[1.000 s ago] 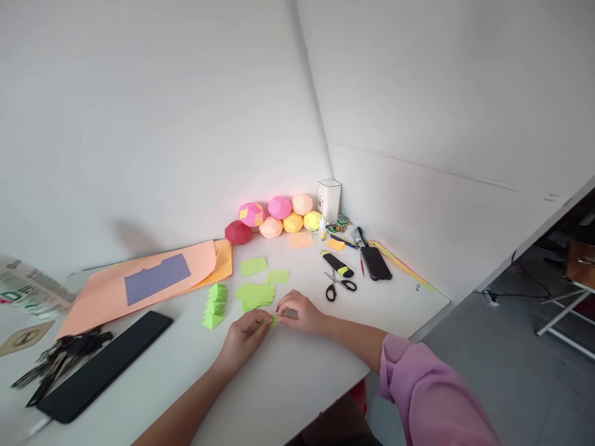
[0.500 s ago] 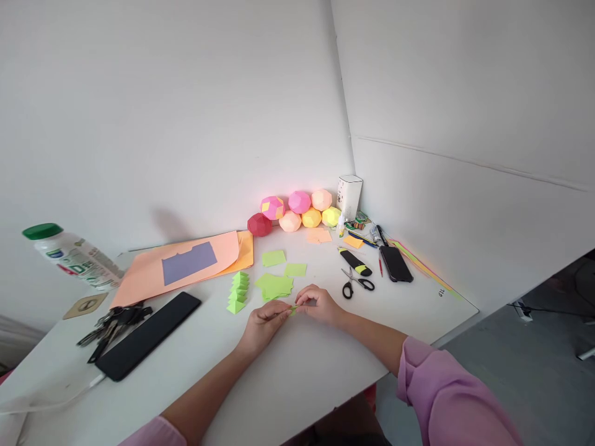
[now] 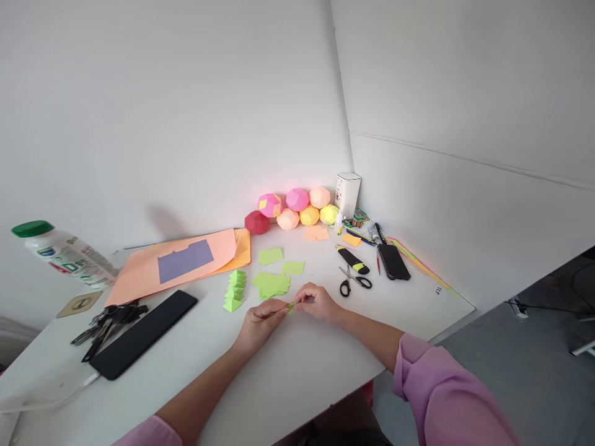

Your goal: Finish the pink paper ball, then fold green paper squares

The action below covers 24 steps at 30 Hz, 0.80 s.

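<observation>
Both the left hand (image 3: 260,323) and the right hand (image 3: 320,305) are pinching a small green paper piece (image 3: 290,307) between nearly closed fingertips, over the white table (image 3: 283,378). Just beyond, green sheets (image 3: 273,285) are lying stacked, scissors (image 3: 352,275) are resting to their right, and faceted balls (image 3: 297,199) are sitting by the wall (image 3: 186,111).

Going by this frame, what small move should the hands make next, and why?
Probably press a crease into the small green paper: the left hand and right hand both pinch it, and creased green pieces sit in a row nearby.
</observation>
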Each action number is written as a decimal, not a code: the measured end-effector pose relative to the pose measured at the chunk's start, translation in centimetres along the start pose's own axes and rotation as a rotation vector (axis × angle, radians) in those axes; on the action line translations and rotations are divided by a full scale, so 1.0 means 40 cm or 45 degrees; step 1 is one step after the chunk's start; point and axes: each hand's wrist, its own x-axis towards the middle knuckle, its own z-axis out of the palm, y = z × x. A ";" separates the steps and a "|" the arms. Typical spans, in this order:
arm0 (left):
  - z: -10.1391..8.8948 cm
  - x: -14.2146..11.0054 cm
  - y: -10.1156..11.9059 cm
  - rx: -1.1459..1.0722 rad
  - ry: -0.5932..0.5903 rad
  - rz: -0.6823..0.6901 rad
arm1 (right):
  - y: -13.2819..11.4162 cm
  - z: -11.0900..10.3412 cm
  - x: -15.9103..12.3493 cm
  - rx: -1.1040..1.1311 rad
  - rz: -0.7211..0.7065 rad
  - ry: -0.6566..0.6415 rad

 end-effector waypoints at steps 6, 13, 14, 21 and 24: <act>0.005 -0.003 0.002 0.095 0.002 -0.028 | -0.002 0.004 -0.001 -0.025 -0.081 0.002; 0.009 -0.005 0.005 0.246 0.009 0.063 | -0.007 0.010 -0.006 -0.092 -0.208 -0.004; 0.009 -0.006 0.005 0.264 0.014 0.098 | -0.009 0.010 -0.007 -0.103 -0.214 -0.007; 0.008 -0.010 0.009 0.286 -0.007 0.187 | -0.010 0.017 -0.009 -0.236 -0.338 -0.049; 0.010 -0.010 0.013 0.303 -0.028 0.180 | -0.012 0.020 -0.009 -0.350 -0.451 -0.070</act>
